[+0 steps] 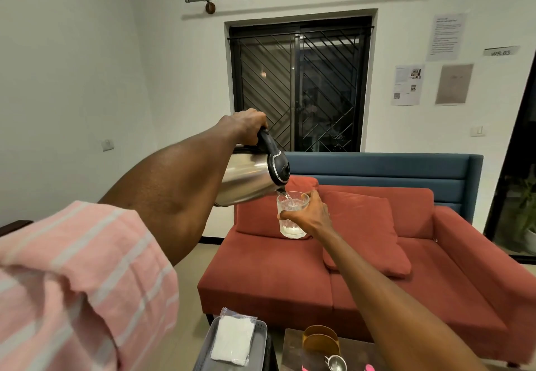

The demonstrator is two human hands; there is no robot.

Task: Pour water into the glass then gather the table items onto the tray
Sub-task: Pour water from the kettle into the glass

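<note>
Overhead, left hand [248,124] with tilted kettle [249,180], spout at glass [291,214] rim.

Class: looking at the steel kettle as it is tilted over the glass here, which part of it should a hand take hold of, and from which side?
Grip the black handle, from the side opposite the spout. The kettle is tilted spout-down toward the glass, so the handle sits uppermost. The left hand already holds it there, clear of the steel body.

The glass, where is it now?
In the head view, the glass is at centre, held in the air by the right hand, under the kettle spout.
</note>
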